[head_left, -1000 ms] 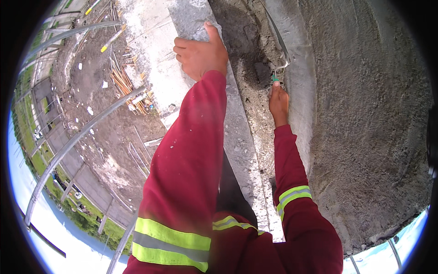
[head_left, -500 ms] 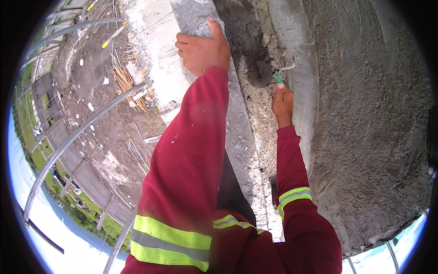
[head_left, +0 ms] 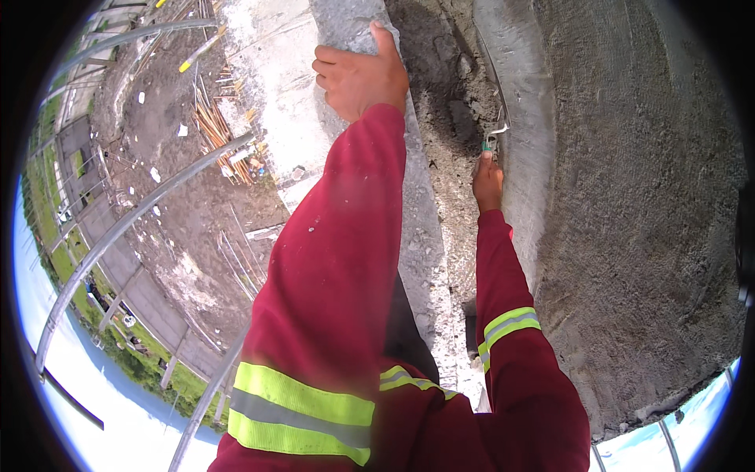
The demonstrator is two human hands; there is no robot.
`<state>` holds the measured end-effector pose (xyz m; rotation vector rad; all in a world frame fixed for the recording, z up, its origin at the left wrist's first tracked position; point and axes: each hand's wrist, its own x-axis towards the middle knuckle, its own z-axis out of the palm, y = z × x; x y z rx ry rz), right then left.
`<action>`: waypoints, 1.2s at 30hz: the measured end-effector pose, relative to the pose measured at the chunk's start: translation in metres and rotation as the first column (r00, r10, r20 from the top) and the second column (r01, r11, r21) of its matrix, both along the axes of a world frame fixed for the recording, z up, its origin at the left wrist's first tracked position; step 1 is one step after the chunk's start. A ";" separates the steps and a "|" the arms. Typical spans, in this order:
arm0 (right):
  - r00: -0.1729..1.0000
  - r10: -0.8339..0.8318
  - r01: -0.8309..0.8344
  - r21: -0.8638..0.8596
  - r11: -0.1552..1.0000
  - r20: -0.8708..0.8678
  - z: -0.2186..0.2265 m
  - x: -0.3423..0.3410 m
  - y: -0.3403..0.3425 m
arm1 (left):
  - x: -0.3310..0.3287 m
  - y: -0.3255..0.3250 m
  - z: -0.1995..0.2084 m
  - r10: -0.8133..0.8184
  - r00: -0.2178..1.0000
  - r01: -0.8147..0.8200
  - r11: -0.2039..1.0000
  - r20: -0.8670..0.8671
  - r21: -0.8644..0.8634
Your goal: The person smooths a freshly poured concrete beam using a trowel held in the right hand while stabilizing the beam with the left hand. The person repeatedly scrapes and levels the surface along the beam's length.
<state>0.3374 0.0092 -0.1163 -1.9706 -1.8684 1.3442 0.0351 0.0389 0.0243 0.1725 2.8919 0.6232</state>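
My left hand (head_left: 364, 81) rests on a rough grey concrete ledge (head_left: 415, 220), thumb and fingers apart, bearing on its surface. My right hand (head_left: 488, 182) is wrapped around the green handle of a trowel (head_left: 503, 102). Its bent metal shank shows just past my thumb. The thin blade is seen nearly edge-on, lying along the side of a smooth pale mortar band (head_left: 515, 157). Between the ledge and that band runs a channel of loose, damp mortar (head_left: 460, 118), darker at its far end.
A broad rough-plastered wall face (head_left: 637, 197) fills the right side. Down to the left lies a dirt ground (head_left: 177, 228) with a pile of wooden sticks (head_left: 216, 130). Curved metal tubes (head_left: 141, 208) cross the left side. A yellow-tipped brush-like tool (head_left: 202, 49) lies at the far left.
My right hand has shifted slightly nearer, and the trowel's blade has turned to lie edge-on along the pale band. My left hand stays on the ledge while the view shifts slightly.
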 end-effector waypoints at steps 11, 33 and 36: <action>0.933 0.012 0.037 0.128 0.991 -0.360 -0.001 0.007 0.006 | 0.002 -0.002 -0.002 0.000 0.999 0.002 0.999 -0.042 0.044; 0.828 -0.523 0.543 -0.522 0.658 0.203 0.127 0.209 -0.289 | 0.000 -0.002 -0.006 -0.055 0.995 0.050 0.997 -0.085 -0.058; 0.730 -0.608 0.630 -0.650 0.425 0.311 0.143 0.225 -0.299 | -0.001 -0.002 -0.006 -0.067 0.996 0.063 0.996 -0.066 -0.056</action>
